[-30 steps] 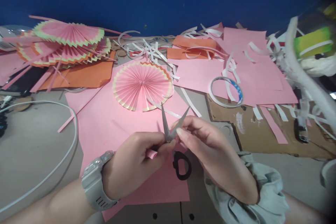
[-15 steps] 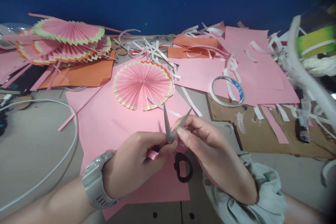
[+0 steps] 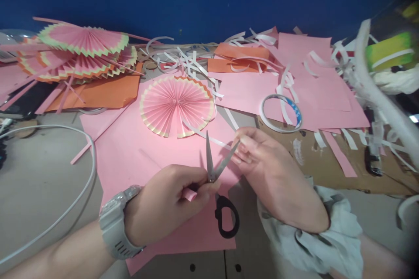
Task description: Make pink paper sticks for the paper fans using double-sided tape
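Observation:
My left hand (image 3: pixel 166 205), with a grey watch (image 3: pixel 121 220) on its wrist, is closed around a pair of scissors (image 3: pixel 209 159). Their blades stand spread and point away from me, while a black finger loop (image 3: pixel 228 218) hangs below. A folded bit of pink paper (image 3: pixel 190 194) also pokes out of that hand. My right hand (image 3: pixel 271 174) pinches the tip of the right blade between thumb and finger; anything else in the pinch is too small to tell. Beyond the blades, a pleated pink paper rosette (image 3: pixel 176 104) lies on a large pink sheet (image 3: pixel 121 157).
Stacked pleated fans (image 3: pixel 81 50) sit at the back left on orange paper (image 3: pixel 94 91). To the right are a tape roll (image 3: pixel 281 113), pink sheets (image 3: pixel 304 87), white paper strips and brown cardboard (image 3: pixel 291 152). A white cable (image 3: pixel 93 148) loops at left; a blue wall (image 3: pixel 203 0) stands behind.
My right hand has slid along the right blade from its middle to its tip, moving up and right. My left hand and the scissors have stayed nearly in place.

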### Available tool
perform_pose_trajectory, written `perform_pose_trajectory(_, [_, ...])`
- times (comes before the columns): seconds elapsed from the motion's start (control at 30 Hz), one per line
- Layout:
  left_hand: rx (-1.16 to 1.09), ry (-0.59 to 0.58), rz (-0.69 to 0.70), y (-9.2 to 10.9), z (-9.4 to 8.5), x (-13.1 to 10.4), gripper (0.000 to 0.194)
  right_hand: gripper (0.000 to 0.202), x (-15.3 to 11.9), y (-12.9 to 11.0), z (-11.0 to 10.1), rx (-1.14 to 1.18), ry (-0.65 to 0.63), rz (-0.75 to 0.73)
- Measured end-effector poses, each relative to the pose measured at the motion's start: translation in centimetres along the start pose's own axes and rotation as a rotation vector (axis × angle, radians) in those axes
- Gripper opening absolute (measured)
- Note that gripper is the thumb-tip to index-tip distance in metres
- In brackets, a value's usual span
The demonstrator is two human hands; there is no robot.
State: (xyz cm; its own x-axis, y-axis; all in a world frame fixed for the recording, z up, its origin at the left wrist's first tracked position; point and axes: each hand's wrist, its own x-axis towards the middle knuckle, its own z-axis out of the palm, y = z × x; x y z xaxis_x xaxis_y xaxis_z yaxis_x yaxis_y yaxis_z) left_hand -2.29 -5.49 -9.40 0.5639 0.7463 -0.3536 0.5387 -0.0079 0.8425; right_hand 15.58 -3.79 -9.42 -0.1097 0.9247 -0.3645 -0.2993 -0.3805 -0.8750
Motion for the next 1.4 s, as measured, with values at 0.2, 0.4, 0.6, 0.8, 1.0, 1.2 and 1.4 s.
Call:
perform_pose_trajectory(0.2, [-0.035, 0.003, 0.007, 0.0, 0.0, 0.0, 0.032, 0.016, 0.7, -0.1, -0.5, 0.235, -0.004, -0.077])
perform_pose_trajectory(0.4, [-0.080, 0.035, 0.019, -0.2, 0.1, -0.1, 0.034, 0.026, 0.9, -0.3, -0.6, 0.281, 0.064, -0.096])
perform_pose_trajectory(0.6, [-0.178, 0.108, 0.011, -0.7, 0.3, -0.1, 0.038, 0.033, 0.3, 0.4, -0.7, 0.008, -0.026, -0.157])
perform_pose_trajectory(0.8, [-0.240, 0.245, -0.004, -0.6, 0.4, -0.4, 0.040, 0.015, -0.6, 0.6, -0.4, -0.359, -0.040, -0.214])
perform_pose_trajectory(1.0, [-0.306, 0.290, -0.019, -0.5, 0.3, -0.5, 0.042, 0.014, -0.6, 0.3, -0.3, -0.364, -0.042, -0.179])
perform_pose_trajectory(1.2, [-0.336, 0.276, -0.038, -0.5, 0.3, -0.5, 0.043, 0.013, -0.6, 0.5, -0.3, -0.328, -0.061, -0.178])
perform_pose_trajectory(1.4, [-0.340, 0.282, -0.045, -0.6, 0.3, -0.4, 0.042, 0.013, -0.7, 0.3, -0.1, -0.308, -0.082, -0.152])
